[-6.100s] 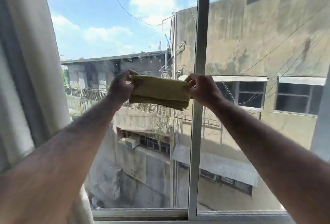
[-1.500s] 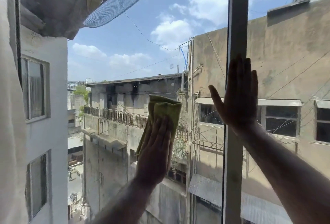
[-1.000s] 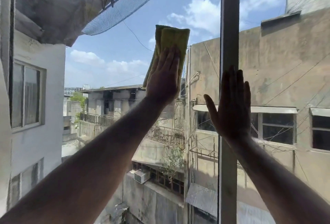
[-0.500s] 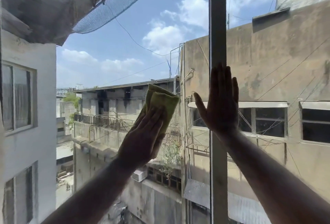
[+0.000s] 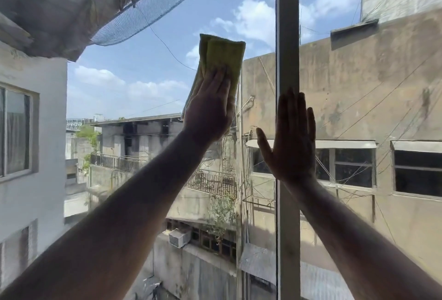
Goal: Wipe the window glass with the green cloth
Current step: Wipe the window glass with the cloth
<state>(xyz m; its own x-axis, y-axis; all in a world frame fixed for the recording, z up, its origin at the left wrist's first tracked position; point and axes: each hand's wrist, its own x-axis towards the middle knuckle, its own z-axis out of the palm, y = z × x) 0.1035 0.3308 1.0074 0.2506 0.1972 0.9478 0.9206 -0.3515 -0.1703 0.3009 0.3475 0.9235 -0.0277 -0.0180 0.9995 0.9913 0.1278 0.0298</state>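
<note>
Green cloth (image 5: 222,57), folded, pressed flat against window glass (image 5: 148,65) high on the left pane, just left of the upright frame bar (image 5: 287,36). Upper half of cloth visible against sky; lower half hidden under left hand (image 5: 209,110). Left hand flat, fingers extended and together, palm holding cloth to the pane rather than clenched around it; thumb not visible. Right hand (image 5: 290,141) open, fingers spread upward, nothing in it, laid over the frame bar and the glass either side; actual contact with the surface not discernible from behind. Both forearms cut off at bottom edge, dark against the daylight, skin detail hard to read. Through the glass: pale building (image 5: 31,146) at left, netting (image 5: 153,10) overhead, stained concrete wall (image 5: 358,89) at right, air conditioner (image 5: 179,237) below. Lower window frame out of view.
</note>
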